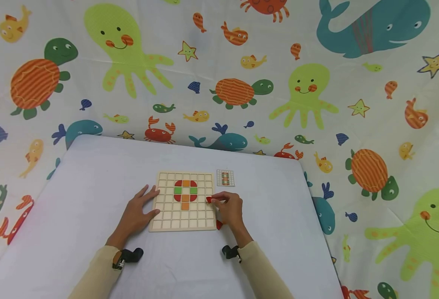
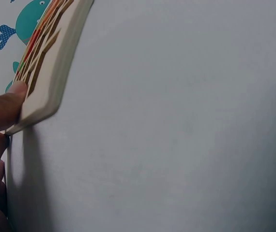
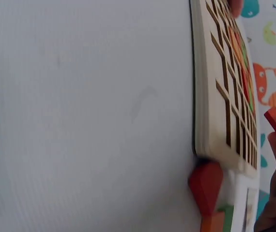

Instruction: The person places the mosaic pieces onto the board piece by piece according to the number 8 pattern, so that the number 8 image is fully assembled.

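In my right grip, thumb and fingers pinch a small red wooden piece with a curved side, held at the right edge of the pale wooden grid board. My left grip is spread, touching the board's left edge.

The board is the container here: its shallow square cells hold a cluster just above its middle. Red rounded corner pieces mark the corners, green square pieces sit at the sides, and orange square pieces run down the centre, the lowest jutting below the rest. I can't tell what fills the cluster's very centre.

Beside the board's upper right lies a small white printed pattern card. Its figure seems taller than my cluster, so I judge the upper part laid and a lower part left, though the print is too small to be sure.

Near the board's lower right corner wait a loose red piece, an orange block and a green block on the white-covered desk.
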The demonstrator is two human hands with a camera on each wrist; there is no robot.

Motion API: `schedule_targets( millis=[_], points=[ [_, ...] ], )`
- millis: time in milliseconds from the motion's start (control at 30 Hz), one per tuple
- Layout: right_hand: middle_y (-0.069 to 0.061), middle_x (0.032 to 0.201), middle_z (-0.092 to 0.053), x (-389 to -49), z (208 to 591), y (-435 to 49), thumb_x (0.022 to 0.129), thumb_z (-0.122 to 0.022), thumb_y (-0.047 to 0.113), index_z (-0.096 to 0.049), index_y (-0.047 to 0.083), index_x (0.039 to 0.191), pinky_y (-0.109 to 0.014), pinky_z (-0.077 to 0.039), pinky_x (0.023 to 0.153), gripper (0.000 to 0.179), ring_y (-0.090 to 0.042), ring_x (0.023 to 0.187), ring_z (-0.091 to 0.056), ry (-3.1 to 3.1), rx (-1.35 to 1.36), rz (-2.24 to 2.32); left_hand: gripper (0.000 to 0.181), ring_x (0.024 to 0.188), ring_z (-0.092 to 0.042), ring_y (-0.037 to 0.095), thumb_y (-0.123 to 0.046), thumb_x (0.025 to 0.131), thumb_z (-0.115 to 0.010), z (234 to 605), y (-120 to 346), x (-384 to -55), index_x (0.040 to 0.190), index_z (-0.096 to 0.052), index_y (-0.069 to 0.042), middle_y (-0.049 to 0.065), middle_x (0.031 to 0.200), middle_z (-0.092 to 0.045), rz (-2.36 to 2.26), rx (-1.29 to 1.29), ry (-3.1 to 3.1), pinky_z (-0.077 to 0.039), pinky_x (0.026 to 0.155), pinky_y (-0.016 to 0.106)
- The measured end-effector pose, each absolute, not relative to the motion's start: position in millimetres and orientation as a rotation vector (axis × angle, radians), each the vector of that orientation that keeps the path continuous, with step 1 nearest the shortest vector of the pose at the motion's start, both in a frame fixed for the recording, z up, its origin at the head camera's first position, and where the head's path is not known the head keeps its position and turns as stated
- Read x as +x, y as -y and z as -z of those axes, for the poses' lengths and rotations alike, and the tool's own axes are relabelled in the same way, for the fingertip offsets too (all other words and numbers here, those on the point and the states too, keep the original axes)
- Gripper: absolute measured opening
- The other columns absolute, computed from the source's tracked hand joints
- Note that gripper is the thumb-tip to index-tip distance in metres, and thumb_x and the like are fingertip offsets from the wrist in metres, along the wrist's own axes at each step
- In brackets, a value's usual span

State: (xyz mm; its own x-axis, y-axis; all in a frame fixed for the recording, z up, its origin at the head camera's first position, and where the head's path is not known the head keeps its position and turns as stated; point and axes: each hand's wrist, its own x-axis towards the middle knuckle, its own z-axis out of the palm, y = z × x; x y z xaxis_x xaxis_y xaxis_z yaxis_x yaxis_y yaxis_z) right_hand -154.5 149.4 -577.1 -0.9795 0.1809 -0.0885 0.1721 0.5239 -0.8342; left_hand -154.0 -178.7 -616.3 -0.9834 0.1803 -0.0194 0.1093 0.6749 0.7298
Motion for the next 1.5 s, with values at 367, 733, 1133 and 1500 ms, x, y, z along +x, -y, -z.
schedule_targets(
  millis=[367, 733, 1133, 1500],
  points=[
    [0.008, 0.077, -0.076, -148, 583, -109, 0.089, -0.088, 0.023, -0.085, 0.021, 0.088, -0.021, -0.046, 0.058, 0.003, -0.007, 0.070, -0.061, 2.762, -0.230, -1.474, 0.074, 0.157, -0.029, 0.055, -0.016, 0.091, -0.083, 615, 179, -155, 0.157, -0.051, -0.008, 0.028, 0.171, -0.031, -1.219, 0.254, -2.800, -0.029, 0.123, 0.074],
    [0.010, 0.065, -0.065, -150, 591, -92, 0.088, -0.088, 0.027, -0.078, 0.023, 0.080, -0.022, -0.043, 0.053, 0.013, -0.005, 0.062, -0.055, 2.844, -0.262, -1.252, 0.074, 0.158, -0.028, 0.053, -0.017, 0.090, -0.083, 612, 179, -153, 0.157, -0.052, -0.008, 0.026, 0.171, -0.034, -1.211, 0.246, -2.795, -0.028, 0.123, 0.074],
    [0.009, 0.063, -0.063, -152, 590, -86, 0.088, -0.086, 0.024, -0.074, 0.022, 0.074, -0.023, -0.041, 0.051, 0.019, -0.006, 0.062, -0.055, 2.921, -0.234, -1.212, 0.074, 0.158, -0.028, 0.053, -0.019, 0.091, -0.083, 614, 179, -153, 0.157, -0.051, -0.008, 0.027, 0.171, -0.032, -1.194, 0.251, -2.792, -0.028, 0.123, 0.074],
    [0.008, 0.071, -0.069, -154, 587, -109, 0.087, -0.089, 0.029, -0.081, 0.021, 0.088, -0.021, -0.047, 0.058, 0.011, -0.006, 0.068, -0.058, 2.858, -0.158, -1.345, 0.074, 0.158, -0.028, 0.053, -0.017, 0.091, -0.083, 611, 179, -153, 0.157, -0.051, -0.009, 0.027, 0.171, -0.031, -1.209, 0.249, -2.788, -0.028, 0.123, 0.074]
  ],
)
